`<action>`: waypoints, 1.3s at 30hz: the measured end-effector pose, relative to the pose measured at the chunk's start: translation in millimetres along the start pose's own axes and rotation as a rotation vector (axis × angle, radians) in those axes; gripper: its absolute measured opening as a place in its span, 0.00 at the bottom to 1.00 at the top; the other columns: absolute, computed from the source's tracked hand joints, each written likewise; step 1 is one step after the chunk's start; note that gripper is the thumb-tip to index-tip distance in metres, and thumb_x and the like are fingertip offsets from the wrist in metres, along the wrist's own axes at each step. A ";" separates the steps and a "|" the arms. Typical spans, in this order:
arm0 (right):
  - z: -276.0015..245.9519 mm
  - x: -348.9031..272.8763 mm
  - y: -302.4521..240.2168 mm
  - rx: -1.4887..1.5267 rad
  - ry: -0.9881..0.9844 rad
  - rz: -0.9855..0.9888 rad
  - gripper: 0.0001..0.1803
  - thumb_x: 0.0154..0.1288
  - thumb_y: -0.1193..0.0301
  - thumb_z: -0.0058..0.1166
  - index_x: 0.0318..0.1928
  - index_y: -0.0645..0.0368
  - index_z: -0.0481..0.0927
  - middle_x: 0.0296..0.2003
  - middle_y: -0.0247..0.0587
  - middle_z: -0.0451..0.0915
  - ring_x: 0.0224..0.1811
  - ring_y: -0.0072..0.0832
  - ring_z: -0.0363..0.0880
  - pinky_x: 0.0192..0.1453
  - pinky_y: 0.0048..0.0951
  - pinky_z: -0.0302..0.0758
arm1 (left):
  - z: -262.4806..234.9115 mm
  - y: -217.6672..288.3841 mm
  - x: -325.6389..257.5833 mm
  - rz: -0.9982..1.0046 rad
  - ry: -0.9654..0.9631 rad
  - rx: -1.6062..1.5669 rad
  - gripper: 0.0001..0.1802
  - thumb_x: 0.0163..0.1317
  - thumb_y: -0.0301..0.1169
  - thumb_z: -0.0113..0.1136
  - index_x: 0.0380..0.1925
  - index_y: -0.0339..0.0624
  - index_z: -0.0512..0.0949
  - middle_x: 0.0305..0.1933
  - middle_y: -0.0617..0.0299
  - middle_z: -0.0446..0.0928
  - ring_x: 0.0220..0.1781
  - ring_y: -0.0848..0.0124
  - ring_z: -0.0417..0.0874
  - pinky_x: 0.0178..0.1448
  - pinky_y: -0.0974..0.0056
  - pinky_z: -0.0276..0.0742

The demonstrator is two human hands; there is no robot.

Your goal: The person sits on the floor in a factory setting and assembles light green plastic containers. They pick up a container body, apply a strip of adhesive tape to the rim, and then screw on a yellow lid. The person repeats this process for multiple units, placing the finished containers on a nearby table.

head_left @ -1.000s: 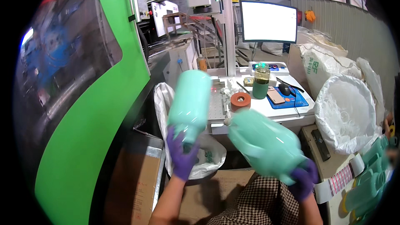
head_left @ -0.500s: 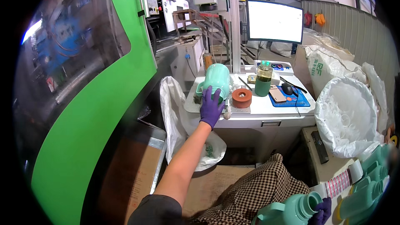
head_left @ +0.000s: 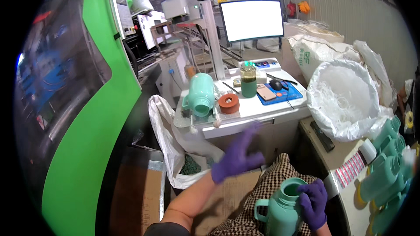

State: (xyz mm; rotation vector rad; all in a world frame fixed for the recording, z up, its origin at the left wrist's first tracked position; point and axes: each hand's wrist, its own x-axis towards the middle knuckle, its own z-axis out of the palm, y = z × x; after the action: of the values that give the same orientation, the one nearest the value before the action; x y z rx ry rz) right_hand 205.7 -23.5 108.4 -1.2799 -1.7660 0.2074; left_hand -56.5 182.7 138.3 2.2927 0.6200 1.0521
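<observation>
Both my hands wear purple gloves. My right hand grips the neck of a mint-green plastic jug that stands upright on my lap, its mouth open upward. My left hand hovers open in the air, fingers spread, below the front edge of the small white work table. A second mint-green jug lies on its side on that table's grey plate, its mouth toward me, next to an orange roll of tape.
On the table stand a green jar, a phone and mouse on a blue mat, and a monitor behind. A large green machine fills the left. White sacks and several more green jugs lie right.
My left hand set its jug on the table's plate, let go and drew back toward me. My right hand lowered its jug onto my lap and turned it upright.
</observation>
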 end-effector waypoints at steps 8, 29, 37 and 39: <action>-60.2 -11.6 -24.0 -0.190 -0.180 -0.121 0.25 0.65 0.66 0.63 0.61 0.56 0.77 0.48 0.50 0.78 0.48 0.46 0.80 0.51 0.45 0.77 | 56.1 67.6 3.1 -0.185 -0.586 -0.301 0.49 0.50 0.52 0.77 0.68 0.39 0.72 0.65 0.49 0.77 0.65 0.58 0.79 0.69 0.55 0.74; -238.6 -662.8 -239.9 -0.606 -0.135 2.313 0.62 0.45 0.41 0.73 0.78 0.48 0.61 0.79 0.49 0.59 0.78 0.45 0.62 0.79 0.41 0.65 | 157.8 -14.9 -34.3 -0.386 -0.131 -0.800 0.25 0.75 0.41 0.46 0.62 0.34 0.72 0.57 0.53 0.78 0.57 0.64 0.81 0.63 0.60 0.76; -286.4 -575.1 -199.9 -0.566 -0.373 2.358 0.59 0.36 0.45 0.80 0.72 0.49 0.71 0.72 0.47 0.70 0.73 0.46 0.69 0.78 0.40 0.64 | 145.2 -48.3 -64.1 -0.375 -0.127 -0.730 0.22 0.77 0.39 0.45 0.61 0.34 0.71 0.57 0.53 0.77 0.58 0.65 0.79 0.62 0.60 0.76; -295.7 -556.5 -210.9 -0.553 -0.482 2.414 0.60 0.36 0.45 0.80 0.72 0.49 0.71 0.72 0.47 0.71 0.73 0.45 0.69 0.78 0.40 0.65 | 145.3 -41.0 -62.1 -0.262 -0.148 -0.579 0.23 0.78 0.40 0.44 0.61 0.35 0.70 0.57 0.53 0.77 0.58 0.64 0.79 0.63 0.59 0.76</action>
State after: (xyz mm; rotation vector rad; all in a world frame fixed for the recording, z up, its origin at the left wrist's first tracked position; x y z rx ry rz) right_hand 307.9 -679.8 85.4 -3.1666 0.5477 1.3760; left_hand 13.8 135.9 -1.5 1.7131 0.4628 0.7973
